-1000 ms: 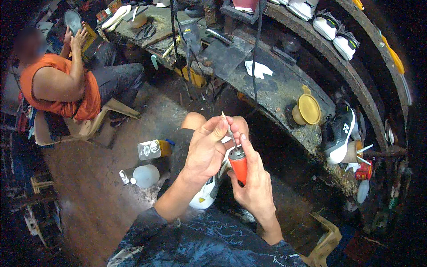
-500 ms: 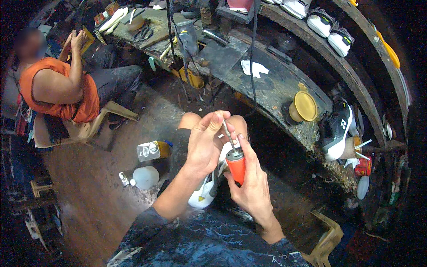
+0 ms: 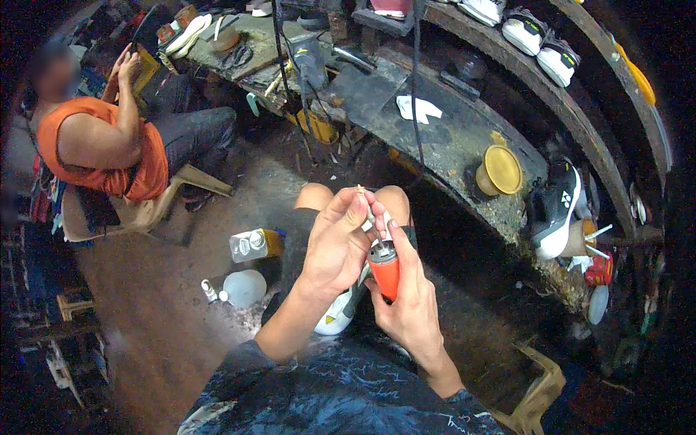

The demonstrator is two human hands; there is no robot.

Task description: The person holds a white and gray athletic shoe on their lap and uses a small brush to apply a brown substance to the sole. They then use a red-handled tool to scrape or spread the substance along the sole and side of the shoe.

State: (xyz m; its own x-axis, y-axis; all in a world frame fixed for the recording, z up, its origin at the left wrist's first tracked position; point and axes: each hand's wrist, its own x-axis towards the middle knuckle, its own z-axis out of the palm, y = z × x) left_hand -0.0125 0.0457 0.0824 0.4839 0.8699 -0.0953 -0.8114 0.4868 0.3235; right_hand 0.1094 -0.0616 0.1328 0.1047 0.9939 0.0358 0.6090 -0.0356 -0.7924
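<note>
My left hand (image 3: pixel 336 247) pinches the upper end of a thin metal shaft, with a tiny pale piece (image 3: pixel 360 190) between thumb and fingertips. The shaft rises from the dark cap of an orange cylindrical tool (image 3: pixel 384 274), gripped by my right hand (image 3: pixel 408 304), whose index finger lies along its side near the cap. Part of the shaft is hidden by my fingers. Beneath both hands, a white and grey shoe (image 3: pixel 330 319) lies on my lap between my legs, largely covered by the hands and tool.
A worn bench (image 3: pixel 453 163) curves ahead with a yellow pot (image 3: pixel 500 170), white cloth (image 3: pixel 417 109) and black shoe (image 3: pixel 553 217). Shelves (image 3: pixel 522 80) carry sneakers; cords hang down. A jerrycan (image 3: pixel 246 246) and jug (image 3: pixel 245 290) stand left. A person in orange (image 3: pixel 94 148) sits further left.
My hands have shifted slightly, my left fingertips still at the shaft's end. The other person's held object has turned from face-on to edge-on.
</note>
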